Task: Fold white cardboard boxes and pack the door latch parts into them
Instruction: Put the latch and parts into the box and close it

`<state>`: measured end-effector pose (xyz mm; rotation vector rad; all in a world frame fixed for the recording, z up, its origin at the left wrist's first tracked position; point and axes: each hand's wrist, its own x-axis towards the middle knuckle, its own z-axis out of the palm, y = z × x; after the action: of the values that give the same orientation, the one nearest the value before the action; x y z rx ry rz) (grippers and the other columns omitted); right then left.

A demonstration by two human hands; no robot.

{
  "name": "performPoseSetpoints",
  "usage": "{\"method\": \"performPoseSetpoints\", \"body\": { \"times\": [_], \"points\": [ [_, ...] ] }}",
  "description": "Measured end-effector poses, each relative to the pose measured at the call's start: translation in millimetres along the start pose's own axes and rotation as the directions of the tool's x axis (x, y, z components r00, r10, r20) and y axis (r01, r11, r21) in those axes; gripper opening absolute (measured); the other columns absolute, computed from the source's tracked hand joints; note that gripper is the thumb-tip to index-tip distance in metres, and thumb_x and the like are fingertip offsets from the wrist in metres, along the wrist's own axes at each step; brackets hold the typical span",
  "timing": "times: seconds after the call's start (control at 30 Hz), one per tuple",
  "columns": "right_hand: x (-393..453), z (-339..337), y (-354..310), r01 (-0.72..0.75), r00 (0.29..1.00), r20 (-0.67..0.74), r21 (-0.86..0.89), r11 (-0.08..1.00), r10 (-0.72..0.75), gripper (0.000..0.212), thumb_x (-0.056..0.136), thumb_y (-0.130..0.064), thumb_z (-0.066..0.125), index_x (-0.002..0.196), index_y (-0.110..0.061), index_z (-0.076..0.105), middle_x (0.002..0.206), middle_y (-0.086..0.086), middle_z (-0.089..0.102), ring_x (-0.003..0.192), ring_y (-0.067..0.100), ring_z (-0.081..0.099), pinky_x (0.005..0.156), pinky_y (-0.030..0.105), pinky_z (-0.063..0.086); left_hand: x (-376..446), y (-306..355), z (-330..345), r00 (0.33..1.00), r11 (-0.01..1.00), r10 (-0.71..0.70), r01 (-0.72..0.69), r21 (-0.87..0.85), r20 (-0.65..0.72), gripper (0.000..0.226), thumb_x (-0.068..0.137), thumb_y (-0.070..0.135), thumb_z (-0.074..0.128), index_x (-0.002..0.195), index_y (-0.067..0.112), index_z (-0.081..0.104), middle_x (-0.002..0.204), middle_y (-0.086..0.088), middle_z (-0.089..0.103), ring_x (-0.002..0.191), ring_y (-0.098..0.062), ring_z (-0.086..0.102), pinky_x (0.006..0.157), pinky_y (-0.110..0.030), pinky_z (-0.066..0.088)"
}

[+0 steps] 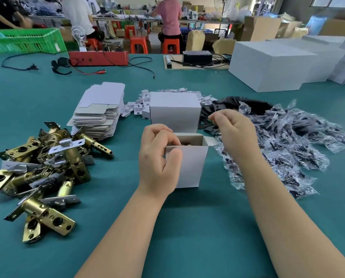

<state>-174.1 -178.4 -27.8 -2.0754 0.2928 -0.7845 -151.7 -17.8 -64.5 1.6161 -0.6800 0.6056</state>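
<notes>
My left hand [157, 157] grips a small upright white cardboard box [189, 167] by its upper left corner, thumb on the front and fingers over the rim. The box top is open, and a brass latch part [185, 142] shows inside. To the upper right of the box, my right hand [235, 133] hovers with curled fingers and fingertips pinched together; nothing is visible between them. A pile of brass door latches [41, 167] lies at the left. Beside it sits a stack of flat box blanks [99, 115].
A folded white box [174, 111] stands just behind the held one, with small white card inserts [139, 107] around it. Black plates [209, 125] and clear screw bags [287, 141] spread to the right. Large white boxes [267, 65] stand at far right on the green table [187, 227].
</notes>
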Motion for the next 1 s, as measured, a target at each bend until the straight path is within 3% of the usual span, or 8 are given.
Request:
{"method": "performPoseSetpoints", "body": {
  "times": [0.1, 0.23, 0.5, 0.57, 0.67, 0.77, 0.9, 1.0],
  "points": [
    [19, -4, 27, -0.157, 0.964, 0.145, -0.364, 0.918, 0.222, 0.030, 0.092, -0.020, 0.053, 0.120, -0.018, 0.061, 0.113, 0.000, 0.064, 0.091, 0.017, 0.058, 0.080, 0.036, 0.049, -1, 0, 0, 1.000, 1.000, -0.008, 0.007, -0.018, -0.013, 0.017, 0.071, -0.004, 0.044, 0.063, 0.009, 0.053, 0.089, 0.004, 0.047, 0.091, 0.001, 0.047, 0.074, -0.007, 0.033],
    [44, 17, 39, 0.018, 0.910, 0.275, -0.772, 0.635, 0.309, 0.034, 0.093, -0.022, 0.051, 0.122, -0.005, 0.055, 0.128, 0.016, 0.052, 0.117, 0.035, 0.046, 0.088, 0.039, 0.041, 0, 0, 1, 1.000, 0.999, -0.010, 0.010, -0.036, -0.008, 0.020, 0.070, -0.007, 0.044, 0.064, 0.009, 0.053, 0.089, 0.005, 0.046, 0.089, 0.006, 0.046, 0.071, -0.006, 0.034],
    [72, 34, 62, 0.232, 0.906, 0.312, -0.931, 0.282, 0.286, 0.035, 0.099, -0.030, 0.041, 0.127, -0.014, 0.056, 0.136, 0.009, 0.047, 0.127, 0.030, 0.037, 0.103, 0.044, 0.031, 0, 2, -2, 1.000, 0.999, 0.011, -0.010, -0.031, 0.016, 0.016, 0.075, 0.008, 0.042, 0.064, 0.008, 0.053, 0.086, 0.000, 0.046, 0.091, -0.004, 0.047, 0.071, -0.008, 0.034],
    [76, 29, 65, 0.228, 0.924, 0.309, -0.918, 0.324, 0.225, 0.037, 0.100, -0.036, 0.038, 0.123, -0.017, 0.060, 0.129, 0.009, 0.053, 0.122, 0.031, 0.043, 0.099, 0.043, 0.035, 0, 0, -1, 1.000, 1.000, -0.004, 0.005, -0.029, 0.014, 0.015, 0.075, 0.005, 0.043, 0.064, 0.008, 0.053, 0.087, 0.000, 0.046, 0.090, -0.004, 0.047, 0.070, -0.009, 0.034],
    [70, 18, 66, 0.033, 0.971, 0.192, -0.703, 0.710, 0.145, 0.036, 0.099, -0.036, 0.044, 0.103, -0.008, 0.067, 0.097, 0.013, 0.064, 0.091, 0.031, 0.055, 0.070, 0.035, 0.042, 0, -1, 0, 1.000, 0.999, -0.021, 0.021, -0.036, 0.002, 0.018, 0.075, 0.012, 0.041, 0.065, 0.005, 0.054, 0.087, 0.001, 0.047, 0.089, -0.003, 0.047, 0.068, -0.011, 0.035],
    [56, 12, 57, -0.245, 0.969, -0.020, -0.183, 0.952, 0.245, 0.030, 0.098, -0.032, 0.044, 0.093, -0.005, 0.058, 0.084, 0.008, 0.058, 0.069, 0.021, 0.050, 0.055, 0.032, 0.038, 0, -1, 0, 1.000, 0.999, -0.029, 0.028, -0.029, -0.008, 0.015, 0.074, 0.007, 0.043, 0.065, 0.006, 0.054, 0.087, 0.004, 0.047, 0.088, -0.003, 0.047, 0.069, -0.008, 0.034],
    [34, 8, 40, -0.447, 0.869, 0.074, 0.538, 0.714, 0.489, 0.018, 0.099, -0.025, 0.048, 0.100, -0.007, 0.053, 0.089, 0.009, 0.067, 0.066, 0.017, 0.070, 0.049, 0.029, 0.055, 0, -2, 1, 0.999, 0.998, -0.050, 0.050, -0.025, -0.014, 0.018, 0.072, -0.003, 0.046, 0.065, 0.012, 0.052, 0.088, 0.006, 0.047, 0.088, 0.003, 0.047, 0.069, -0.008, 0.034],
    [24, 7, 30, -0.554, 0.789, 0.234, 0.670, 0.494, 0.568, 0.024, 0.097, -0.029, 0.054, 0.100, -0.006, 0.058, 0.069, 0.006, 0.071, 0.049, 0.010, 0.064, 0.038, 0.017, 0.044, 0, -2, 1, 0.998, 0.998, -0.056, 0.055, -0.029, -0.012, 0.017, 0.073, -0.002, 0.046, 0.065, 0.011, 0.052, 0.089, 0.006, 0.047, 0.088, 0.005, 0.047, 0.069, -0.008, 0.034]
  ]
}}
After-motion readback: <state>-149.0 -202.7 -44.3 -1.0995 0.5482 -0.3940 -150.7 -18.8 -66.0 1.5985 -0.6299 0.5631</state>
